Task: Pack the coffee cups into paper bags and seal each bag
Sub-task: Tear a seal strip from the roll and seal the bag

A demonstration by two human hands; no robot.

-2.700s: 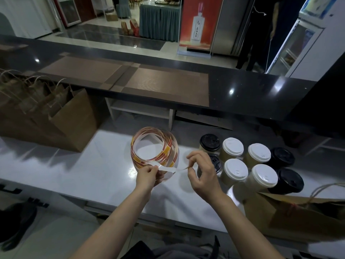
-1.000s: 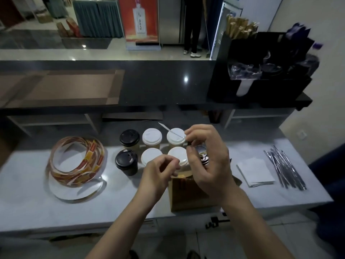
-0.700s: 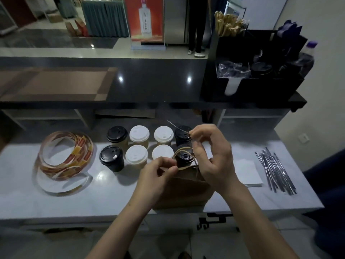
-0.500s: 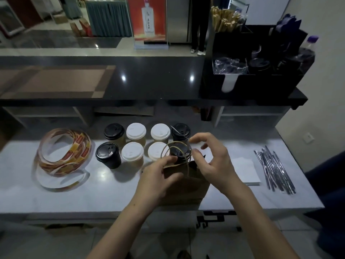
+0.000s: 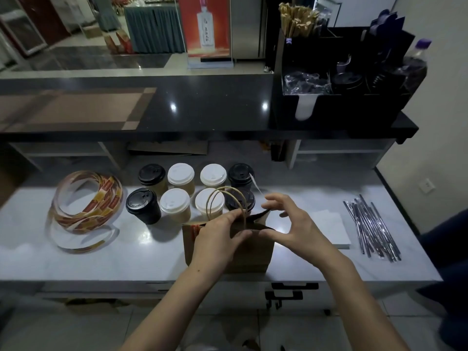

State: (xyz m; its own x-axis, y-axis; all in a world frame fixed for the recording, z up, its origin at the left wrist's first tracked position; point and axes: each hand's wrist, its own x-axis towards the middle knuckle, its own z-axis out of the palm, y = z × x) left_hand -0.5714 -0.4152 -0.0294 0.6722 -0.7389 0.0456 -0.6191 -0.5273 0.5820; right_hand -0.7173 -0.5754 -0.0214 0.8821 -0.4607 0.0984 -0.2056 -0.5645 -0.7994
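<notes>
The paper bag (image 5: 253, 252) stands mid-frame on the worktop (image 5: 76, 262), just below the coffee cups (image 5: 174, 202). The left hand (image 5: 217, 239) pinches its mouth together. The right hand (image 5: 296, 226) has its fingers (image 5: 278, 200) spread, and whether they hold the sticker strip (image 5: 255, 184) is unclear. The edges should sit flush before the strip is pressed across.

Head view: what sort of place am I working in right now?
Most likely a café's takeaway packing counter: eight lidded coffee cups stand on the white worktop, a brown paper bag sits in front of them, and a black organiser on the raised counter holds paper-wrapped sticks.
</notes>
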